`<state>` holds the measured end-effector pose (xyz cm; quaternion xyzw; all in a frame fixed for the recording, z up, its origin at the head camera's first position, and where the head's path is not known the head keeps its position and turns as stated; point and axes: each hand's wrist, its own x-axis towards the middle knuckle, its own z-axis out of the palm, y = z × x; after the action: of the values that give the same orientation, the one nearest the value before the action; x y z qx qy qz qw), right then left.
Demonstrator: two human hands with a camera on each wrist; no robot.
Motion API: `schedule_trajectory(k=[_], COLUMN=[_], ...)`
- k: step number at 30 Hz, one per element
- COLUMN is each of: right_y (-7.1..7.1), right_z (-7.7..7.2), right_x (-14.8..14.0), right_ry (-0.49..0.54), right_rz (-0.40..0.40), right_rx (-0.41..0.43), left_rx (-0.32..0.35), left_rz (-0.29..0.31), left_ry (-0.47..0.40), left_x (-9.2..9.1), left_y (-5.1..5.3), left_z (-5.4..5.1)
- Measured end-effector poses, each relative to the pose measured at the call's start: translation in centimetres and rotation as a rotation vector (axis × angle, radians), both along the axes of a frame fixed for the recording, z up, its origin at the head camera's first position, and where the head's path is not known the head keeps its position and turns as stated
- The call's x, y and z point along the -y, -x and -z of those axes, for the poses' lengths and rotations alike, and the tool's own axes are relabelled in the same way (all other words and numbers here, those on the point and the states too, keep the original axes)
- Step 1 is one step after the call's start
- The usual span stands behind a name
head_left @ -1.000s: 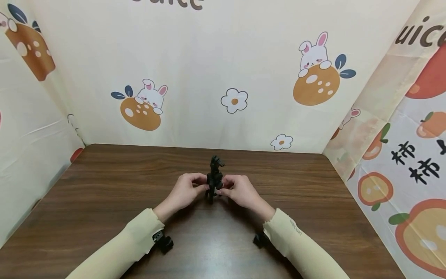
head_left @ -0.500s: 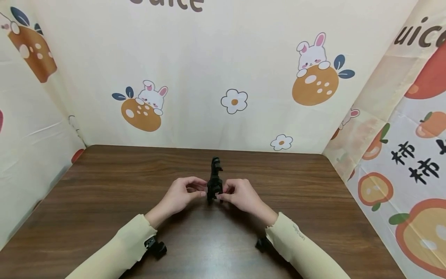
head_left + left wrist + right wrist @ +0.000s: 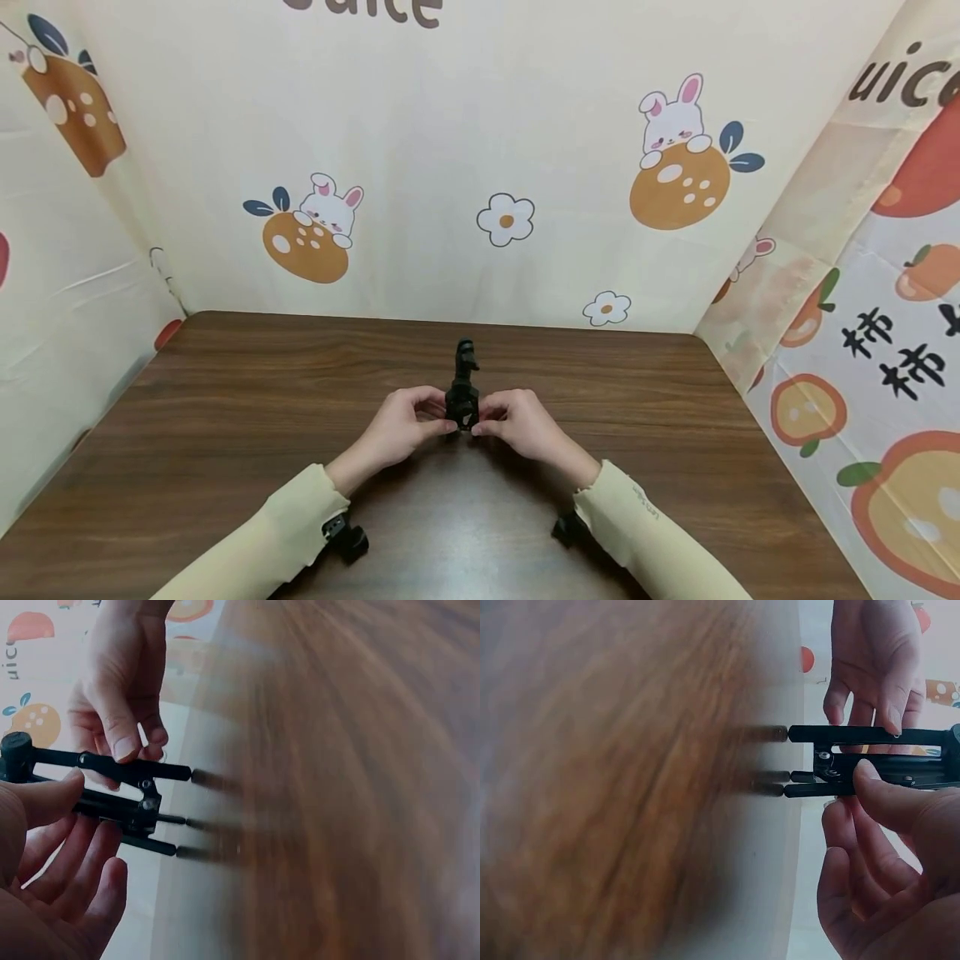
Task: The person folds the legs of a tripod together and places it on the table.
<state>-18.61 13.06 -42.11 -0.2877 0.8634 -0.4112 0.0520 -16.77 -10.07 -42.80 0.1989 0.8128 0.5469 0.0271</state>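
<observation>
A small black tripod [image 3: 462,398] stands upright near the middle of the table, with a holder-like head on top. My left hand [image 3: 399,427] pinches it from the left side with thumb and fingers. From the right, my right hand [image 3: 527,425] pinches the opposite side low down. In the left wrist view the tripod's legs [image 3: 166,772] lie close together, their rounded tips at the tabletop. The right wrist view shows my right thumb pressed on one leg [image 3: 821,790], while the left thumb touches another. The tripod's head falls mostly outside both wrist views.
The brown wooden table [image 3: 247,375] has a glossy top that reflects the legs. A patterned cloth [image 3: 420,108] hangs behind it, and more cloth [image 3: 885,333] lines the sides. A small black camera [image 3: 347,540] sits on the left wrist, another [image 3: 567,529] on the right.
The tripod has turned, and its head faces another way. My left hand drew back a little to the left, then came back to the tripod. My right hand stayed close beside it.
</observation>
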Motion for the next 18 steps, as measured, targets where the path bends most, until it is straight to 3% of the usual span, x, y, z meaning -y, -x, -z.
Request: schedule_trajectory(k=[3, 8, 12, 18], right_y=[0.1, 0.3, 0.3, 0.4], right_z=[0.1, 0.3, 0.4, 0.4], right_x=[0.0, 0.2, 0.3, 0.5], right_ry=[-0.011, -0.012, 0.002, 0.014], right_rz=[-0.001, -0.005, -0.026, -0.080], right_rx=[-0.020, -0.059, -0.095, -0.137], left_rx=[0.007, -0.037, -0.083, -0.083], left_rz=[-0.024, -0.047, -0.027, 0.009], left_ry=[0.014, 0.064, 0.096, 0.116], left_x=[-0.4, -0.7, -0.7, -0.5], left_y=[0.0, -0.1, 0.0, 0.1], left_z=[-0.2, -0.6, -0.9, -1.1])
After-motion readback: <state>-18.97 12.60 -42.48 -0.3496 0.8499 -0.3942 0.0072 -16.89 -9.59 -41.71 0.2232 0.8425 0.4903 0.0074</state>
